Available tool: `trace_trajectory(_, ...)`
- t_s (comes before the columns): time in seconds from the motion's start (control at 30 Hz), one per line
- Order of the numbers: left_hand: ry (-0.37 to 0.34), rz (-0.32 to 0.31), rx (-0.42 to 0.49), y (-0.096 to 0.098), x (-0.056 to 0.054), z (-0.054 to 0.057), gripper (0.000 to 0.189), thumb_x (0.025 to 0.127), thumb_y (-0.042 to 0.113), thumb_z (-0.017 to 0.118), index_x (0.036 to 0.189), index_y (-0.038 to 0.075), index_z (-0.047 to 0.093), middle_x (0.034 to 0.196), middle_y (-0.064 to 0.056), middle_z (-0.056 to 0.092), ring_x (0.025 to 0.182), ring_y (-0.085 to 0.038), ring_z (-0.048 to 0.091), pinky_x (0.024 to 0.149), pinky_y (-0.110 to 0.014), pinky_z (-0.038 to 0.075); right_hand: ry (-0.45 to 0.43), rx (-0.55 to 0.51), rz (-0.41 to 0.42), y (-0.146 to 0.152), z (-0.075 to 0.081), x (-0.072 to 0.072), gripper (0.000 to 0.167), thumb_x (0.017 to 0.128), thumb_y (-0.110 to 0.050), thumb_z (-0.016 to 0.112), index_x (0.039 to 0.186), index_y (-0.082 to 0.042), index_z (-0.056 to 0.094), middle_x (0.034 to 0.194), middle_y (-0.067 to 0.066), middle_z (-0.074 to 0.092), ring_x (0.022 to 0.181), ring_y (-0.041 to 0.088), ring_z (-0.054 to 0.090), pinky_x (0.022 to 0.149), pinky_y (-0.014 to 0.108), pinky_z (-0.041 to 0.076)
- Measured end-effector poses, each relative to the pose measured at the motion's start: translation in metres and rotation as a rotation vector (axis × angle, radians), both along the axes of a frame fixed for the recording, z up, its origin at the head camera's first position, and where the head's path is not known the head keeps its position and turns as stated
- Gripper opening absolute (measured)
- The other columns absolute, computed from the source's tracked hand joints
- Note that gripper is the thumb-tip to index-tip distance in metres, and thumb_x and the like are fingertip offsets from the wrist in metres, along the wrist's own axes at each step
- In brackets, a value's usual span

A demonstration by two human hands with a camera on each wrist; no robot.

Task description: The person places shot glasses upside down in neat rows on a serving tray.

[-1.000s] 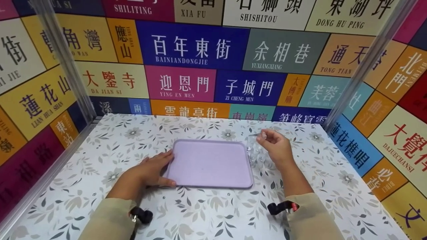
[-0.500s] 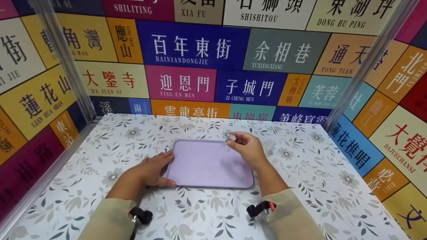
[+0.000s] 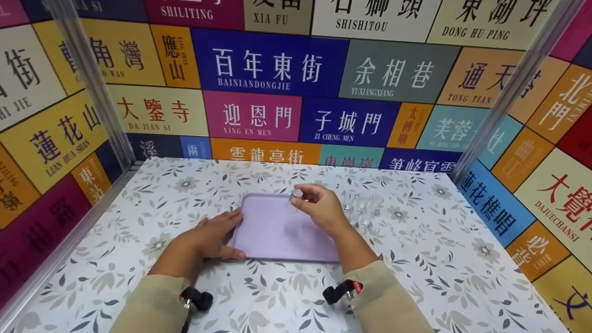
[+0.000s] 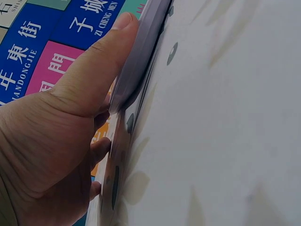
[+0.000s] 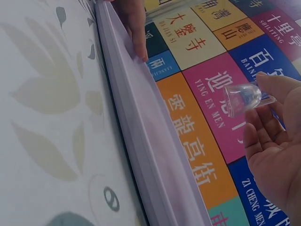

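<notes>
A pale purple rectangular tray (image 3: pixel 266 231) lies on the table. My left hand (image 3: pixel 208 237) rests against its near left corner, the thumb along the front edge and the fingers along the left side. Over the tray, my right hand (image 3: pixel 321 208) pinches a small clear stemmed glass (image 5: pixel 242 98) by its foot. In the right wrist view the glass is mouth down, with its bowl below the fingertips and apart from the tray. Part of the tray's right side is hidden under the right hand and forearm.
Several similar small clear glasses (image 3: pixel 361 209) stand grouped just right of the tray, partly behind the right hand. A white cloth (image 3: pixel 277 296) with a leaf pattern covers the table. Colourful sign-printed walls (image 3: pixel 268 60) rise behind and at both sides.
My right hand has carried the glass leftward from the group of glasses to above the tray. The left hand and the tray have stayed in place.
</notes>
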State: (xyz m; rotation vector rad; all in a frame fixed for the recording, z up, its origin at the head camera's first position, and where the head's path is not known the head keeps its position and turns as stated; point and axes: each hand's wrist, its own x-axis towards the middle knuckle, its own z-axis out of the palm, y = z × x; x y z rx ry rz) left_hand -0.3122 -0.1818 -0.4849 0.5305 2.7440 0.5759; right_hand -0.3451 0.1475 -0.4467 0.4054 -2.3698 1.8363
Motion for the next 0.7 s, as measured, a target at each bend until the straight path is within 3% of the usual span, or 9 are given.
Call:
trace_trajectory(0.37, -0.012, 0.0, -0.033, 0.001, -0.001, 0.004, 0.123, 0.078, 0.078, 0.078, 0.173, 0.023, 0.022, 0.183, 0.004, 0.01, 0.17, -0.033, 0.01, 0.135, -0.07, 0.003, 0.014, 0.01, 0.054, -0.032, 0.001, 0.004, 0.042, 0.089, -0.018, 0.088, 0.128, -0.008, 0.078, 0.105, 0.008, 0.078, 0.09, 0.013, 0.067, 0.075, 0.019, 0.058)
trace_trajectory(0.7, -0.032, 0.016, -0.04, 0.002, -0.003, 0.004, 0.126, 0.075, 0.081, 0.079, 0.173, 0.027, 0.021, 0.183, 0.006, 0.009, 0.171, -0.032, 0.008, 0.135, -0.07, 0.002, 0.006, 0.041, 0.128, -0.058, -0.004, 0.005, 0.038, 0.09, -0.022, 0.088, 0.126, -0.012, 0.079, 0.112, 0.011, 0.078, 0.096, 0.013, 0.069, 0.08, 0.022, 0.059)
